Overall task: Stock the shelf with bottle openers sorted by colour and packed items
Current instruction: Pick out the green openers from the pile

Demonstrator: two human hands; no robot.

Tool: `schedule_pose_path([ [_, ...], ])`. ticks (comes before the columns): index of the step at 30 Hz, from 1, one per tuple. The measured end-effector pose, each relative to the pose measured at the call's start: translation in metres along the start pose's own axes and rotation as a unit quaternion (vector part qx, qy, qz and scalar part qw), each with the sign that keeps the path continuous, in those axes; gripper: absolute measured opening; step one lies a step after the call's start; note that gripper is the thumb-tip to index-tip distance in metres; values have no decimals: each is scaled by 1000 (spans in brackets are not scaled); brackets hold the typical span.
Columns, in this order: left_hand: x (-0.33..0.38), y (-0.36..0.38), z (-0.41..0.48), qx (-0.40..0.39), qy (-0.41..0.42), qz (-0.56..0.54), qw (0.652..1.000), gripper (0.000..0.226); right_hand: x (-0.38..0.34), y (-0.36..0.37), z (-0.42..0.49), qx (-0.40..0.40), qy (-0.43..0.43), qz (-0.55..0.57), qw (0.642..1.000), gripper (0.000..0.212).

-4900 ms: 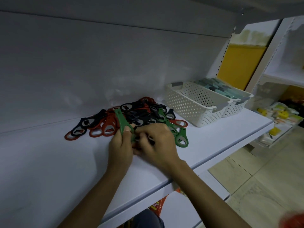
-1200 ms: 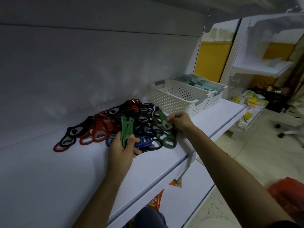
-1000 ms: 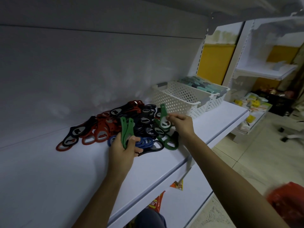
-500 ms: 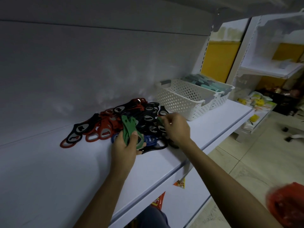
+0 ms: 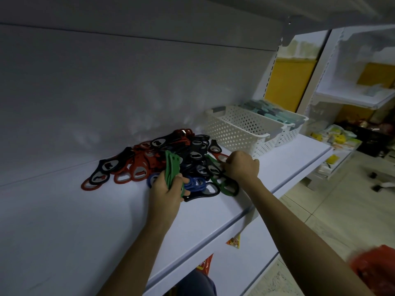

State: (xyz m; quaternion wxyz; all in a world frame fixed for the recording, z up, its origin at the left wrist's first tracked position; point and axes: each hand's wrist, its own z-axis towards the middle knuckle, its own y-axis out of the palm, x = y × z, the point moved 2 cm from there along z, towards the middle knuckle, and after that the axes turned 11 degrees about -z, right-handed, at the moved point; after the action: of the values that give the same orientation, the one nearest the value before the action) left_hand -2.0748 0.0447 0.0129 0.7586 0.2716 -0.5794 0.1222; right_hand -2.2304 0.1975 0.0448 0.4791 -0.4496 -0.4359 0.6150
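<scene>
left hand [image 5: 165, 193] holds green stack [image 5: 171, 167] | right hand [image 5: 241, 167] pinches pile opener [image 5: 212, 160] (green)

Dim, bluish light leaves the shelf [image 5: 64, 221] shadowed and brighter at the right, with faint sheen on the back panel [image 5: 128, 92], wide-angle bending at the edges, and a blurred red shape [image 5: 374, 268] bottom right.
</scene>
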Motion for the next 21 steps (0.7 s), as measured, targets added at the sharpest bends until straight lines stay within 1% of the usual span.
schedule_pose_path([
  [3,0,0,1,-6,4,0,1000,16,1,-2,0,-5,-9,-9,1000,14],
  [6,0,0,0,-12,7,6,1000,14,1,-1,-3,10,-25,-20,999,10],
  [8,1,-1,0,-12,4,3,1000,15,3,-1,-5,21,-30,30,999,12],
  [9,1,0,-1,-12,5,3,1000,15,4,-3,-7,32,-30,62,997,20],
  [11,1,0,0,-13,4,3,1000,14,4,-10,-14,85,-37,112,989,31],
  [13,1,0,0,-16,-1,3,1000,12,2,-21,-24,145,-43,175,973,29],
  [14,1,1,0,-18,-3,0,1000,9,-1,-25,-31,151,-40,244,957,24],
  [15,2,1,-1,-21,-5,-4,1000,6,-5,-29,-41,133,-34,330,934,19],
  [16,4,2,-2,-23,-5,-6,1000,12,-12,-30,-52,98,-30,410,907,13],
  [17,6,2,-3,-26,-5,-5,1000,24,-20,-31,-65,59,-33,465,883,9],
  [18,6,1,-4,-27,-2,4,1000,35,-28,-30,-78,29,-46,492,869,10],
  [19,7,1,-5,-23,3,17,1000,41,-36,-29,-90,7,-69,498,864,10],
  [21,7,0,-4,-1,17,40,999,40,-45,-31,-105,-14,-116,496,860,9],
])
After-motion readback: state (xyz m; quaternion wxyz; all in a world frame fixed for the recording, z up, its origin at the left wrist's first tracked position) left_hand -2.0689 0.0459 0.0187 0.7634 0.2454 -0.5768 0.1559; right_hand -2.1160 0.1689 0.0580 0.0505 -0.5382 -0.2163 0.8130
